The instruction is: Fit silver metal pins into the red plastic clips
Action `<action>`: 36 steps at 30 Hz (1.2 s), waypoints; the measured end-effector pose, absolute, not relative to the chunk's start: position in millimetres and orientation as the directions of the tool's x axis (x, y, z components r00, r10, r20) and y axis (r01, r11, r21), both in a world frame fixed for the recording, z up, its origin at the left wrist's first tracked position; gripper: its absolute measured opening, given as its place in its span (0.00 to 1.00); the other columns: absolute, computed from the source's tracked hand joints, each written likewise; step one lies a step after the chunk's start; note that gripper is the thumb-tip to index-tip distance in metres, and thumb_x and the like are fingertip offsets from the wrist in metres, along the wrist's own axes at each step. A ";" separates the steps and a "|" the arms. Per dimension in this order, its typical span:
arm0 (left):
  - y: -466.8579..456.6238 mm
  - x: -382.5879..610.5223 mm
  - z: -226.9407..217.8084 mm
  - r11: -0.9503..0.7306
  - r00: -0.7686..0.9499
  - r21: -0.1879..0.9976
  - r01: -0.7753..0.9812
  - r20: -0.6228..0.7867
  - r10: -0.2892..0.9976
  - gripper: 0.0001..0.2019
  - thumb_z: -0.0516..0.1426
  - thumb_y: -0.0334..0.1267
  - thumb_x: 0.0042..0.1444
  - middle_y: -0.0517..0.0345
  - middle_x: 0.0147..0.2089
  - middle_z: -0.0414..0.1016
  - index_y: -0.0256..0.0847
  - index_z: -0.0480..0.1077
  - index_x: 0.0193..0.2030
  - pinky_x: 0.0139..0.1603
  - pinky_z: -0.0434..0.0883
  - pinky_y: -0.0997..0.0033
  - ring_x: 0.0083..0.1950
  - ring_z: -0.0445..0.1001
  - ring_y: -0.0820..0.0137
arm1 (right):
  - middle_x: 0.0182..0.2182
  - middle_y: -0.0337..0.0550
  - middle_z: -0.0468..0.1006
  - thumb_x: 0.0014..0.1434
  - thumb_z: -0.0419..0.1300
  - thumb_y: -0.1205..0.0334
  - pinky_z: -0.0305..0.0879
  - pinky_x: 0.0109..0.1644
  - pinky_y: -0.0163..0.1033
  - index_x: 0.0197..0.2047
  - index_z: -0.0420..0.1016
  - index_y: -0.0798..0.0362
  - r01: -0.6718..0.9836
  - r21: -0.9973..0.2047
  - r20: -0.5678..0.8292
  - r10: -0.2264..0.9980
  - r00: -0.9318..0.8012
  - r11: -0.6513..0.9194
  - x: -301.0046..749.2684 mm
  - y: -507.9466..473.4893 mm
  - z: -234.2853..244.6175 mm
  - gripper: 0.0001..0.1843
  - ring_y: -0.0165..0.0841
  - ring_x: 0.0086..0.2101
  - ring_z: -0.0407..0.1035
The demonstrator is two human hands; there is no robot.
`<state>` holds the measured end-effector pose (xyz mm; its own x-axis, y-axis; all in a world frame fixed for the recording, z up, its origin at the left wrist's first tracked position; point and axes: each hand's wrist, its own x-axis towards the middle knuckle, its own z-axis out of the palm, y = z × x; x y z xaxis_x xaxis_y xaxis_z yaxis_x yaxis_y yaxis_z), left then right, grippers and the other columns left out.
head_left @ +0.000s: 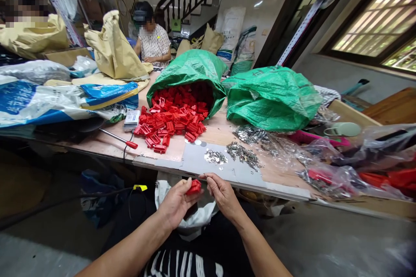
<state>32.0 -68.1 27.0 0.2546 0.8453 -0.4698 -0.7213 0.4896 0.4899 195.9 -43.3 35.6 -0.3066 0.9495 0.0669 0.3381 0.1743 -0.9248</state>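
My left hand (178, 201) is closed around a small red plastic part (194, 187), held just off the table's front edge. Close beside it, my right hand (221, 194) pinches a tiny thin piece (204, 176), perhaps metal, too small to name. Below both hands a white sack (191, 225) hangs open at my lap. Beyond them on the table lies a pile of similar red plastic parts (169, 123), spilling from a green sack (191, 67). Two heaps of small metal pieces, a shiny one (215, 157) and a duller one (243, 155), rest on a grey sheet (191, 160).
A second green sack (273, 99) stands right of the first. A screwdriver-like tool with a red handle (131, 144) lies at the left. Clear plastic bags (328, 173) crowd the right side. Another person (156, 41) sits across the table, and one more is at far left.
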 end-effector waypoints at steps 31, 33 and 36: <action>-70.2 18.3 -38.8 0.585 0.208 0.680 -0.443 -0.556 0.805 0.22 0.66 0.47 0.41 0.53 0.37 0.75 0.38 0.69 0.40 0.37 0.67 0.70 0.32 0.75 0.71 | 0.38 0.48 0.77 0.59 0.55 0.60 0.59 0.41 0.37 0.42 0.72 0.53 0.849 -0.519 0.087 0.994 -0.064 0.100 132.8 112.7 45.5 0.09 0.37 0.40 0.70; -70.0 18.6 -29.5 0.551 0.201 0.674 -0.493 -0.528 0.825 0.20 0.66 0.46 0.43 0.53 0.36 0.75 0.38 0.69 0.40 0.39 0.68 0.70 0.32 0.76 0.71 | 0.36 0.46 0.77 0.59 0.55 0.60 0.59 0.40 0.36 0.41 0.72 0.53 0.803 -0.583 0.083 0.993 -0.088 0.120 135.5 105.6 48.8 0.10 0.35 0.38 0.69; -69.5 12.9 -9.5 0.442 0.144 0.679 -0.586 -0.450 0.881 0.20 0.64 0.46 0.47 0.52 0.39 0.76 0.40 0.68 0.45 0.44 0.69 0.68 0.37 0.77 0.68 | 0.31 0.41 0.76 0.58 0.55 0.58 0.60 0.36 0.33 0.39 0.74 0.54 0.703 -0.696 0.037 0.985 -0.168 0.146 141.6 82.1 50.9 0.11 0.31 0.32 0.68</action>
<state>12.9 -69.5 -9.5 0.1439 0.8814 -0.4500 -0.5863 0.4423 0.6787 141.6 82.1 50.9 -0.1680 0.9851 0.0366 0.7030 0.1458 -0.6961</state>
